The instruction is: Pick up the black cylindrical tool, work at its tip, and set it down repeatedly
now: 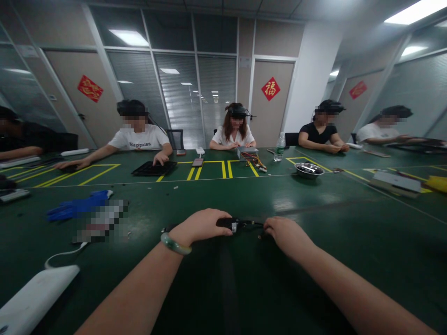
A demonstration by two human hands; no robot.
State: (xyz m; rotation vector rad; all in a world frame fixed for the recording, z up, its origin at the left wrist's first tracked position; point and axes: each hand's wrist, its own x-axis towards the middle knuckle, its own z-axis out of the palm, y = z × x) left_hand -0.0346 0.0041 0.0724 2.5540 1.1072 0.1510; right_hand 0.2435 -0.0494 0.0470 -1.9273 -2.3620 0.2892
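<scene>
— One black device (224, 223): where is it, and how is it held?
— On the green bench (216, 191), well in from the far edge; the near edge is out of view. The left hand (202, 225) has its grip closed over the body. The right hand (288, 236) has a narrow grip at the end of the thin cable (254, 224).
— Handling?
— Judged light and stiff in the body, perhaps slightly slippery; the cable looks flexible and its joint the weak point. Best hold: the body's sides, with the cable taken near its end.
— Obstructions?
— The fingers mask part of the device. Towards the left lie a blue glove-like item (80, 205) and a white block (39, 298) with a white cord (63, 253). Beyond, towards the far edge, stand a metal bowl (309, 171) and a bottle (280, 150); neither obstructs the hands.
</scene>
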